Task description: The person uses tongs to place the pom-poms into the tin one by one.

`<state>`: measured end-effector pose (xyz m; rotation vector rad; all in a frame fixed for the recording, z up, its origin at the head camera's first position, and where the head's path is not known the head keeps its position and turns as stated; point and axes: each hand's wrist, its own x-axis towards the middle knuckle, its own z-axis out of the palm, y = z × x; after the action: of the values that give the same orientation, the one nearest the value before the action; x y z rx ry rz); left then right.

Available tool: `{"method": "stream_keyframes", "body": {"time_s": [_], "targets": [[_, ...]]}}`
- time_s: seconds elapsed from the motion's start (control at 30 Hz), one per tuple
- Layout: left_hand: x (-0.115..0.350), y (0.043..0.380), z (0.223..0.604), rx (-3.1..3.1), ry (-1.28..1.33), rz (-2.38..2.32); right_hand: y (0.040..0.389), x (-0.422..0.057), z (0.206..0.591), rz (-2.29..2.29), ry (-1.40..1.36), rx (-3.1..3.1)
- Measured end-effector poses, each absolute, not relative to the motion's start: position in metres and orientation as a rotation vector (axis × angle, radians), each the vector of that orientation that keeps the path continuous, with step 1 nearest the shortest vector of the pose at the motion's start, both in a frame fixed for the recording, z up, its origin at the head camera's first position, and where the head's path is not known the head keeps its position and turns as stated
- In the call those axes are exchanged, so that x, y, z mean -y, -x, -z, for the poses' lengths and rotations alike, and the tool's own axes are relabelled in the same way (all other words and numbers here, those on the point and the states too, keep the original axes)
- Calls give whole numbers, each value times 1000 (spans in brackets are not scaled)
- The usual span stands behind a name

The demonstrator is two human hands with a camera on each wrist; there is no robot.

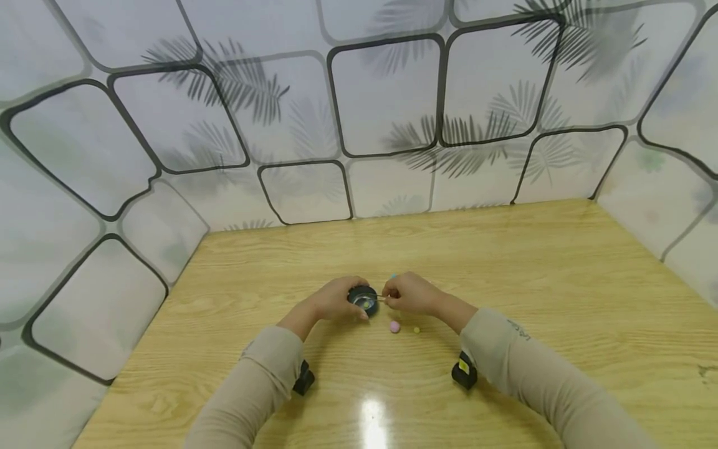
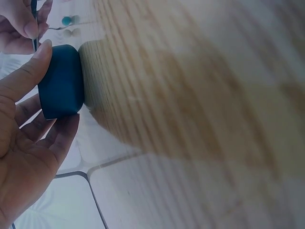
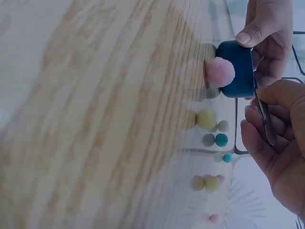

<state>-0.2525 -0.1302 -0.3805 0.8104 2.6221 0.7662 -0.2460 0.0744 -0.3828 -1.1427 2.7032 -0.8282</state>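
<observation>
My left hand (image 1: pixel 335 299) grips a small dark round bowl (image 2: pixel 63 86) by its side, thumb near the rim and fingers around the far wall. Inside the bowl a yellow-green pom-pom (image 1: pixel 366 305) shows. My right hand (image 1: pixel 413 293) pinches a pair of metal tweezers (image 3: pixel 266 118), whose tips reach over the bowl's rim; whether they touch the pom-pom is too small to tell. Close to the bowl on the table sits a fluffy pink pom-pom (image 3: pixel 220 72), with a yellow pom-pom (image 3: pixel 207 119) a little apart from it.
More pom-poms lie scattered past the right hand: a teal one (image 3: pixel 221 140), a yellowish one (image 3: pixel 212 183) and a small pink one (image 3: pixel 214 218) among them. The wooden table (image 1: pixel 235 349) meets a patterned wall covering (image 1: pixel 387 100) at the back and sides.
</observation>
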Motion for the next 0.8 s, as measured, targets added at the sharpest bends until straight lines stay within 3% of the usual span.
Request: {"method": "stream_keyframes", "body": {"time_s": [0.8], "targets": [[129, 253, 378, -2635, -792, -727, 245, -99, 377, 906, 1033, -2752]]}}
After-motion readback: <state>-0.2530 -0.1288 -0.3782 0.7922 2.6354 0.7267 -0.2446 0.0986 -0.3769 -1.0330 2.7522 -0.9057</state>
